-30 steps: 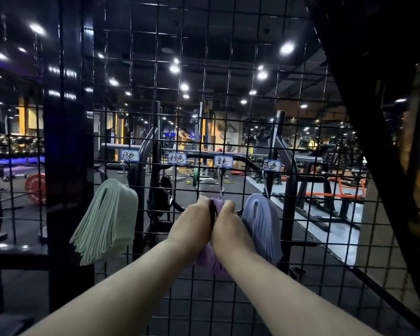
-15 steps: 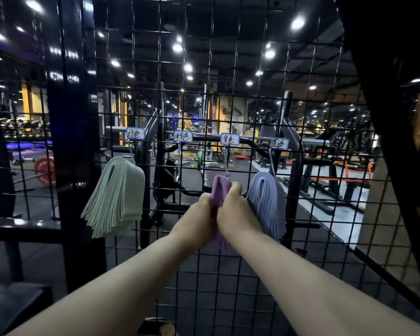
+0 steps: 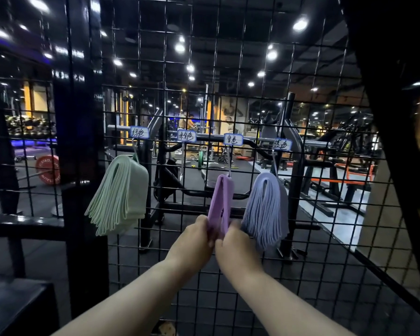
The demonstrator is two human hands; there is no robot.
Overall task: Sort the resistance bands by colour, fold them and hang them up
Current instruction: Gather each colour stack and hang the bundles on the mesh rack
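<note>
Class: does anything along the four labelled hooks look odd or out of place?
Only the second hook: it hangs bare, while the green bands, purple band and blue bands hang on the other three.

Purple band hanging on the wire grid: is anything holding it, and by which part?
The left hand and right hand both grip the purple resistance band at its lower end, the left strand and right strand respectively.
</note>
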